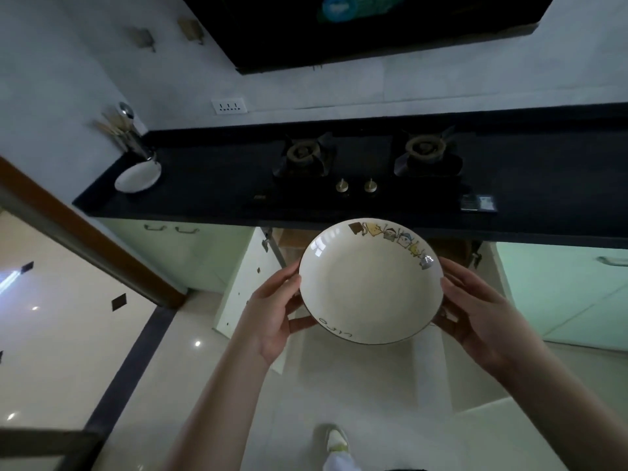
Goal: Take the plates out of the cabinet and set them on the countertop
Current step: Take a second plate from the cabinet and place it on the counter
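A cream plate (370,283) with small cartoon figures along its far rim is held in the air below the front edge of the black countertop (210,198). My left hand (275,311) grips its left rim, thumb on the near edge. My right hand (475,311) grips its right rim. Behind the plate the lower cabinet (289,243) stands open, its inside mostly hidden by the plate. A second white plate (137,178) lies on the countertop at the far left.
A two-burner gas stove (367,164) with two knobs fills the middle of the countertop. A metal utensil holder (136,141) stands in the left corner by the white plate. The open cabinet door (244,283) hangs to the left of my hands. A range hood hangs overhead.
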`<state>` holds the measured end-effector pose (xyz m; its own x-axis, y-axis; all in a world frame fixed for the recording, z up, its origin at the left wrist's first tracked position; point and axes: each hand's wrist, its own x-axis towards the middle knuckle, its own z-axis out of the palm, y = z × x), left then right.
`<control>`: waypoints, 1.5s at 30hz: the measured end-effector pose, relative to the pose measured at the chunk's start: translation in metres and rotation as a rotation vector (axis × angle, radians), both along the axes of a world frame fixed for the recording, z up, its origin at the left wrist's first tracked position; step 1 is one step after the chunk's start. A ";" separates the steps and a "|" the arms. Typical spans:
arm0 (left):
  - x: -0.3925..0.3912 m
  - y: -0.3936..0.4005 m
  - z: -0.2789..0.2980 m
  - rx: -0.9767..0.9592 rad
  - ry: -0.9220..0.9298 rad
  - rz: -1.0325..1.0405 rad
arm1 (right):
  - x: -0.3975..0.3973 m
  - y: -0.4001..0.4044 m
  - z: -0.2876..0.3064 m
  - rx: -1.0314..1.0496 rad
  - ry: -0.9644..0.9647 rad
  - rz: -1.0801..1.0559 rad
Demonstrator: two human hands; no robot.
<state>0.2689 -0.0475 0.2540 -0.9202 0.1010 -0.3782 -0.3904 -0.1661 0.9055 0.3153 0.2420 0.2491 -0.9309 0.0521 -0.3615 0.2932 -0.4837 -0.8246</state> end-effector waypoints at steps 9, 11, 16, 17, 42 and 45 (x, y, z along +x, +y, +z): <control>0.066 -0.044 -0.003 0.019 -0.049 0.268 | 0.001 -0.040 -0.001 -0.021 -0.019 0.192; 0.078 -0.059 -0.001 0.016 -0.041 0.310 | -0.002 -0.058 0.001 -0.031 -0.018 0.232; 0.108 -0.106 0.004 0.032 -0.020 0.437 | -0.015 -0.115 0.005 -0.015 -0.040 0.381; 0.115 -0.118 0.004 0.042 -0.014 0.471 | -0.018 -0.129 0.007 -0.013 -0.036 0.420; 0.155 -0.402 -0.003 0.155 -0.016 0.864 | -0.071 -0.466 0.005 0.043 0.023 0.714; 0.116 -0.418 -0.009 0.163 -0.039 0.858 | -0.107 -0.483 0.002 0.060 0.034 0.707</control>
